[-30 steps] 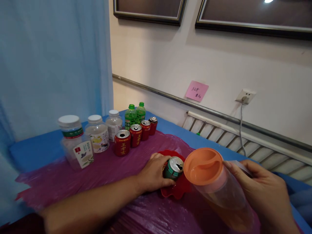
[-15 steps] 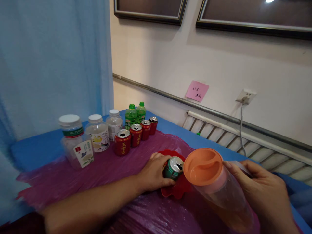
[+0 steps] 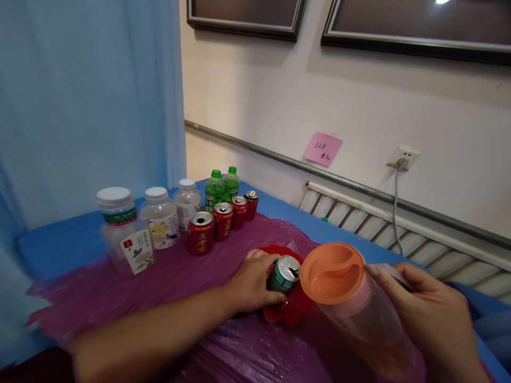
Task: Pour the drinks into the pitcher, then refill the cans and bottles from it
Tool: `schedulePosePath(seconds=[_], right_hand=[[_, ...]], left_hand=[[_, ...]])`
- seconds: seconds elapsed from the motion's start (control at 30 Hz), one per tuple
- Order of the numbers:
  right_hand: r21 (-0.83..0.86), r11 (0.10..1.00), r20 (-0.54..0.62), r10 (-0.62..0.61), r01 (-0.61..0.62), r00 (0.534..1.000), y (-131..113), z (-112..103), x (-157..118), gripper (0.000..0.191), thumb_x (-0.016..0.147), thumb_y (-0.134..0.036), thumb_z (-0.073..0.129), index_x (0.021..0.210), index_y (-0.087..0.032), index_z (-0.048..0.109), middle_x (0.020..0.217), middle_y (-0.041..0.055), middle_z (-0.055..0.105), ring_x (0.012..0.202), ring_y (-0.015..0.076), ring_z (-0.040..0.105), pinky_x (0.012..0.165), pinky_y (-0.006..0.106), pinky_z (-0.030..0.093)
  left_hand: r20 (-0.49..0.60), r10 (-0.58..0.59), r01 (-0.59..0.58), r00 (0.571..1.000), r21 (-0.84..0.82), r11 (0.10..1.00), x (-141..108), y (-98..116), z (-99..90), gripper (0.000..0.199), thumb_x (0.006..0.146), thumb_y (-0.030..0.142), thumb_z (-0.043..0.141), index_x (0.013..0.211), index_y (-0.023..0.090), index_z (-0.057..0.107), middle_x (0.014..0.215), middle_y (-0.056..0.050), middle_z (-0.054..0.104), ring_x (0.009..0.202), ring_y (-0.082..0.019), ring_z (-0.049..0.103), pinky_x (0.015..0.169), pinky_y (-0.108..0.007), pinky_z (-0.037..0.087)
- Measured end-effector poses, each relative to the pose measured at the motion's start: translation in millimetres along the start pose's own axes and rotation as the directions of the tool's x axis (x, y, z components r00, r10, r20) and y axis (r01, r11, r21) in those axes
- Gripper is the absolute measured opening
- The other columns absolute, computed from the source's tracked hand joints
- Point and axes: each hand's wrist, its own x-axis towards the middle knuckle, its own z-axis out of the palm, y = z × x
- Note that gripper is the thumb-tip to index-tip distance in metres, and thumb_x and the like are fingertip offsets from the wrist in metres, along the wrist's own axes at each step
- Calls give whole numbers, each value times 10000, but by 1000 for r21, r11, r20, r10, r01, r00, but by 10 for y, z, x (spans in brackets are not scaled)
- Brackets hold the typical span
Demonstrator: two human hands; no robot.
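My left hand (image 3: pixel 255 282) is wrapped round a green can (image 3: pixel 282 277) with an opened silver top, tilted over a red scalloped dish (image 3: pixel 285 316). My right hand (image 3: pixel 431 308) grips the handle of a clear pitcher (image 3: pixel 371 330) with an orange lid (image 3: pixel 333 274). The pitcher leans so that its lid is beside the can's top, and brownish liquid shows low inside it. I cannot make out any stream between lid and can.
Red cans (image 3: pixel 200 234) stand in a row on purple plastic sheeting (image 3: pixel 171 290), beside clear jars (image 3: pixel 159 226) with white lids. Two green bottles (image 3: pixel 214 190) are behind. A blue curtain (image 3: pixel 88 96) hangs left; a radiator (image 3: pixel 367 234) runs along the wall.
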Motion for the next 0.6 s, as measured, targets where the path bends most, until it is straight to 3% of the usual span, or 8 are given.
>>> schedulePosePath(seconds=[0.37,0.6], right_hand=[[-6,1000,12,19,-19,1000,-14,1,6,557,678,-747,732,724,-192,741,643,5,643,562,156,550,439,226,407],[44,999,2,7,-7,1000,-12,52,44,541,681,-728,735,629,-196,654,592,-17,528,570,133,468,451,227,348]], left_hand=[[3,7,-7,1000,2,1000,2,-12,1,718,592,432,920,1247,277,669,1153,-47,695,1099,-310,581,1020,-450,397],[1,-5,5,1000,-12,1000,0,11,-11,729,592,433,921,1258,286,665,1168,-47,697,1111,-312,579,1027,-450,398]])
